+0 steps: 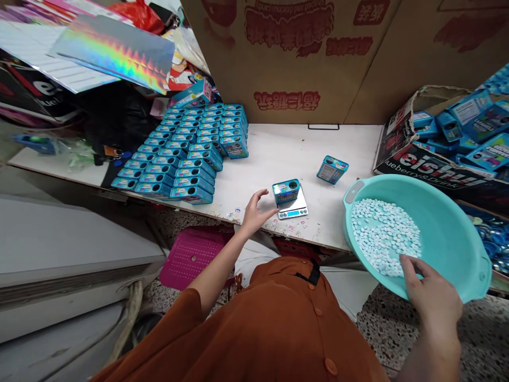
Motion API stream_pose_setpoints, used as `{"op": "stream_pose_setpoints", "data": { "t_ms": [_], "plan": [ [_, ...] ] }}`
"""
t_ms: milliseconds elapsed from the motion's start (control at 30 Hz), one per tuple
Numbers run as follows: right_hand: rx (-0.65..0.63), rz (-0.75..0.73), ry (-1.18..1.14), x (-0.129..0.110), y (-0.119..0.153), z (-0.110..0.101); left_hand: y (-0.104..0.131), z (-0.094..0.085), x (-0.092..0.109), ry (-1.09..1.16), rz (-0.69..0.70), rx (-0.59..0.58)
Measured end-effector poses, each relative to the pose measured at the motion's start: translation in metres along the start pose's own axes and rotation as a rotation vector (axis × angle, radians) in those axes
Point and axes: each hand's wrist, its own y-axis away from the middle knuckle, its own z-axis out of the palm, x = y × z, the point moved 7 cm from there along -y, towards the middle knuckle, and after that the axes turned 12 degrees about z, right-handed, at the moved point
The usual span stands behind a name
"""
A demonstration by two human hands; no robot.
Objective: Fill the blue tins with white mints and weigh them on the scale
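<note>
My left hand [255, 213] is beside a small digital scale [301, 199], its thumb and fingers spread apart. A blue tin box [285, 192] with a round dark hole in its top stands on the scale plate, just right of those fingers. My right hand [433, 294] hangs at the near rim of a turquoise plastic basin [449, 217], fingers curled together. Small white-and-pale-blue candies [382, 231] lie heaped along the basin's left side, by its fingertips. What those fingers hold, if anything, is hidden. Another blue tin [333, 170] stands behind the scale, to the right.
Rows of blue tins [178, 154] stand at the left on the white table [274, 143]. A large cardboard box [294, 63] rises behind. At right, an open black carton [421, 164] holds more blue boxes. A magenta stool [191, 260] stands below the table edge.
</note>
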Motion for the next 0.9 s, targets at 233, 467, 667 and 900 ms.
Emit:
{"op": "stream_pose_setpoints", "data": {
  "t_ms": [233, 467, 667, 900],
  "plan": [
    [-0.301, -0.461, -0.097, -0.071, -0.015, 0.03, 0.001, -0.006, 0.006, -0.019, -0.002, 0.012],
    [-0.33, -0.682, 0.007, -0.144, -0.021, 0.05, 0.015, -0.022, 0.0, -0.023, -0.031, 0.081],
    [-0.36, -0.734, 0.053, -0.157, -0.02, 0.056, 0.026, -0.029, -0.01, 0.002, -0.049, 0.139],
    [-0.298, -0.787, 0.107, -0.149, -0.019, 0.038, 0.024, -0.029, -0.01, 0.02, -0.059, 0.146]
  ]
}}
